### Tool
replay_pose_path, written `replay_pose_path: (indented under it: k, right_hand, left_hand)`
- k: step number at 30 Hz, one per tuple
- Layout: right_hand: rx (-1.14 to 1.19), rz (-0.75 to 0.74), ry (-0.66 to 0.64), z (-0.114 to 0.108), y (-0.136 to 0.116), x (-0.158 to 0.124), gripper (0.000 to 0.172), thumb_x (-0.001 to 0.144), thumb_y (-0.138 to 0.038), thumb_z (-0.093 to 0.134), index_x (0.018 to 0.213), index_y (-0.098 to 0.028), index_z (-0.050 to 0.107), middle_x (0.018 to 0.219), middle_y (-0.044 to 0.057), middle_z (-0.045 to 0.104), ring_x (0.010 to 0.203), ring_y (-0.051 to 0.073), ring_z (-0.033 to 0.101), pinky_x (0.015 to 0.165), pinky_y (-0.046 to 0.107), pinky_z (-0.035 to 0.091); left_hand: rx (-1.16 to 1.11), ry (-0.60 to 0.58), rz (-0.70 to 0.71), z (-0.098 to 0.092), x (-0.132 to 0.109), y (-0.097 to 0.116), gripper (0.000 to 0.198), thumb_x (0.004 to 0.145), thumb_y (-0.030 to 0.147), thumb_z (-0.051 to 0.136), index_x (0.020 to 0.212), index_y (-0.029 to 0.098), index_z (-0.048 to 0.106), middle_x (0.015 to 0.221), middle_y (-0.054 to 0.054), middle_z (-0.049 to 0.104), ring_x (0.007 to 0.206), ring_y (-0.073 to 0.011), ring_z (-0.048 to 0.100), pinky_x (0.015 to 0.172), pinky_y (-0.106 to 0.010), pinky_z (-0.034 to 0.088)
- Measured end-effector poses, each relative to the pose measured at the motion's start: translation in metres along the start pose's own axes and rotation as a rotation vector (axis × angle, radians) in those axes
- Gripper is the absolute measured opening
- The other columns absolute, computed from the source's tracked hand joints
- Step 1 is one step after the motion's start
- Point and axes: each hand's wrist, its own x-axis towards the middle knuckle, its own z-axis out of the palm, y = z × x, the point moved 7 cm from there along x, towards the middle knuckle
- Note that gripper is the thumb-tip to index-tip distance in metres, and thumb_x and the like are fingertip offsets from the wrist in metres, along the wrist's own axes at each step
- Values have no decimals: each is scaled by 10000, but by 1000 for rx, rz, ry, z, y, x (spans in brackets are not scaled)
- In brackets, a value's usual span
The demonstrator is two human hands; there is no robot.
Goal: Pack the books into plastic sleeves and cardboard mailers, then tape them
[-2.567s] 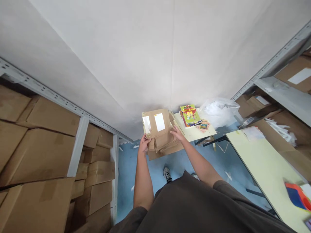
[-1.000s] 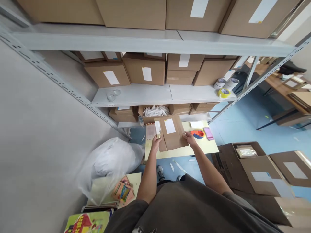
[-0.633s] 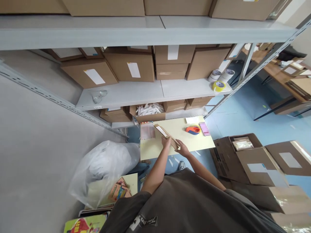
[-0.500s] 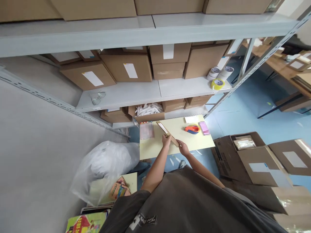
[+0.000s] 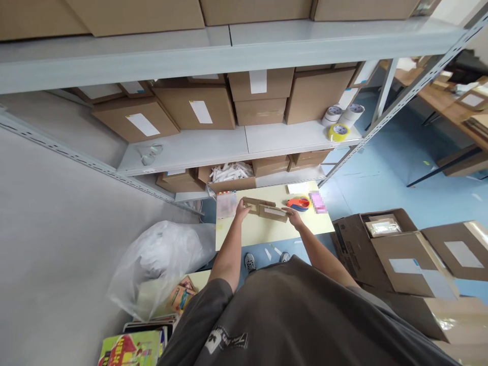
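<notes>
Both my hands are on a small brown cardboard box (image 5: 256, 207), thin and partly unfolded, with a white strip on its near panel. My left hand (image 5: 241, 210) grips its left end, and my right hand (image 5: 294, 218) pinches its right end. The box is held over a pale yellow table (image 5: 244, 235). Just beyond my right hand lies an orange and blue tape dispenser (image 5: 298, 204). A pink, pixelated item (image 5: 317, 202) is to the right of it. On the table's left side is a clear plastic pouch (image 5: 226, 205) with a colourful top edge.
A grey metal shelf (image 5: 183, 155) with cardboard boxes stands ahead. Tape rolls (image 5: 338, 132) sit at its right end, and a carton of white strips (image 5: 232, 184) is low down. To the left is a plastic bag (image 5: 163, 259); large cartons (image 5: 400, 259) are stacked right.
My hands have moved apart, the left one to the left. The cardboard box has turned from a slanted, narrow shape to nearly level, showing two panels. Both shoes now show below the table.
</notes>
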Motion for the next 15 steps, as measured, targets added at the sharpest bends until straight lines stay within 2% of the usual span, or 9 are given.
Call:
replay_pose_path:
  k: [5,9,12,15]
  right_hand:
    - [128,40,22,18,-7,6,578,683,-318,652,1231,-234,817,1327,103,779,1232,353,671,1025,495,565]
    - [183,77,-13,29,-3,3,624,627,-298,657,1227,-226,810,1335,134,770,1168,345,688,954,464,583]
    - [193,93,108,25,-1,1,674,621,-312,629,1268,-208,790,1350,160,754,1183,350,679,929,453,581]
    - [189,94,209,26,-3,2,691,634,-338,601,1287,-189,768,1372,168,735,1210,349,660,945,451,573]
  left_hand:
    - [-127,81,-19,-23,-26,-15,690,646,223,942,1278,232,665,1210,-98,765,1170,-271,721,1098,-421,534]
    - [-145,38,-41,-36,-35,-23,617,616,282,995,1156,226,701,1140,-102,785,1107,-289,744,1083,-452,543]
    - [-117,31,-35,-39,-34,-22,643,605,330,1011,1166,223,714,1116,-91,785,1104,-278,745,1075,-433,550]
    - [-118,65,-28,-39,-33,-19,735,611,336,1009,1266,225,696,1147,-88,777,1143,-265,731,1087,-412,543]
